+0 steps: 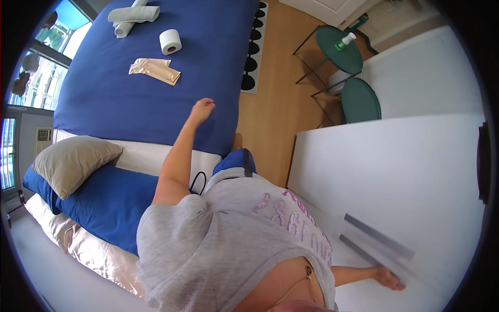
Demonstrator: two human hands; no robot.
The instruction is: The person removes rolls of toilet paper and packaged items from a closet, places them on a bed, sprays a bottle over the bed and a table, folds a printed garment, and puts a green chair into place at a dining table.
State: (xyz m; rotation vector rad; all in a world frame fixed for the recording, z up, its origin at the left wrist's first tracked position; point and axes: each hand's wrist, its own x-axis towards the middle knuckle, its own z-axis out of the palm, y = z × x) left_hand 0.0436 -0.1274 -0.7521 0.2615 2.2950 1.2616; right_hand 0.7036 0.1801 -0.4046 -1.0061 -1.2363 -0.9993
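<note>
My left hand (202, 110) hangs above the near edge of the bed, its fingers curled in and nothing seen in them. At the lower right, my right hand (389, 278) is at the lower end of a long grey door handle (362, 250) on a white cabinet; blur hides whether the fingers grip it. A second grey handle (378, 235) runs alongside. On the blue bed sheet (117, 101) lie tan flat packets (156, 71), a white toilet paper roll (170, 41) and white rolled items (133, 15), one across another.
The white cabinet (374, 163) stands on the right. Beyond it are two round green side tables (360, 99), one bearing a white and green bottle (345, 41). A beige pillow (78, 163) and blue bedding (113, 202) lie at the left. A black-and-white rug (253, 58) borders the bed.
</note>
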